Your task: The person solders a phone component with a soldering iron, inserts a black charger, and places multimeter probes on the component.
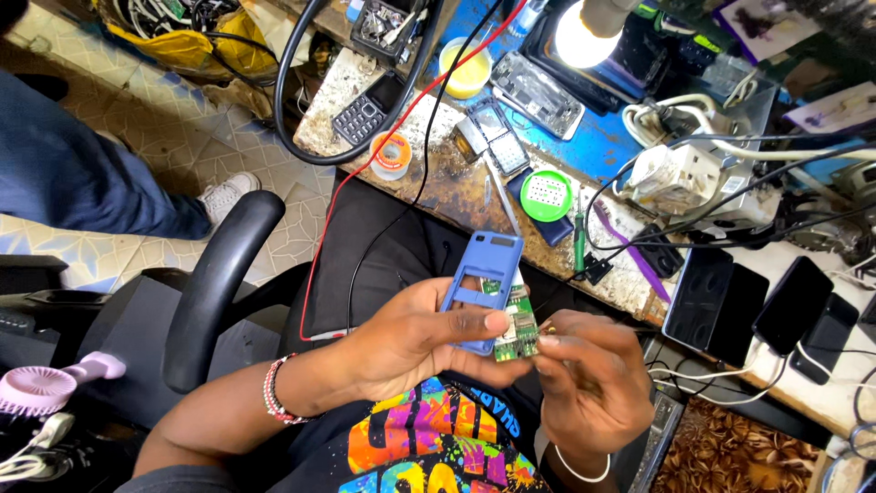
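Two hands work together over your lap. Your left hand (415,333) is closed around a blue phone frame (482,283), with the thumb pressed on its lower front and the fingers behind it. A green circuit board (518,327) lies against the right edge of the frame, partly behind it, and your left thumb tip touches it. Your right hand (589,379) is pinched narrow, thumb and first finger meeting at the right edge of the board; something very small and yellowish sits at the fingertips, but I cannot tell what it is.

Around your left wrist is a bead bracelet (274,393), and on the right wrist a thin white band (579,473).

Further out, the workbench (456,183) stands just beyond your knees. On it lie a round green tin (546,195), a roll of solder wire (391,155), a dark keypad phone (360,114), an open phone shell (538,91), and several black phones (757,306) to the right. A bright lamp (584,32) shines above. A black chair armrest (214,283) curves at your left side.
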